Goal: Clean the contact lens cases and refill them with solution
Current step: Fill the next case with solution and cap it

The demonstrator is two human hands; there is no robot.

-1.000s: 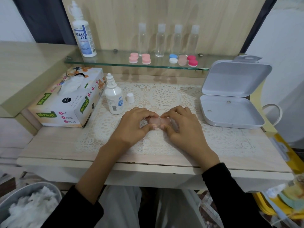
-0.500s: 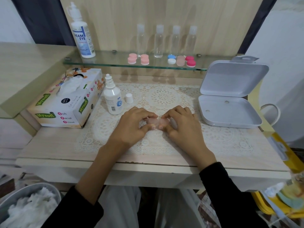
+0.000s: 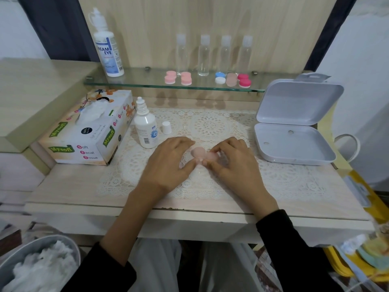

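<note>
A pale pink contact lens case (image 3: 200, 154) lies on the lace mat (image 3: 210, 125) at the table's middle. My left hand (image 3: 168, 163) pinches its left end and my right hand (image 3: 229, 163) grips its right end, fingers curled over it. Part of the case is hidden under my fingers. A small white solution bottle (image 3: 145, 127) stands uncapped to the left, with its white cap (image 3: 166, 127) beside it. More lens cases, pink (image 3: 170, 77), salmon (image 3: 186, 79), blue and white (image 3: 220, 77), beige (image 3: 232, 78) and magenta (image 3: 244, 80), sit on the glass shelf (image 3: 136, 81).
A tissue box (image 3: 84, 131) sits at the left. An open white plastic box (image 3: 292, 125) stands at the right. A large solution bottle (image 3: 107, 45) and several clear small bottles (image 3: 203, 55) stand on the shelf. A bin with used tissues (image 3: 37, 268) is at bottom left.
Both hands stay on the pink case at the same spot. My fingers have shifted slightly, so more of the case's top shows between them.
</note>
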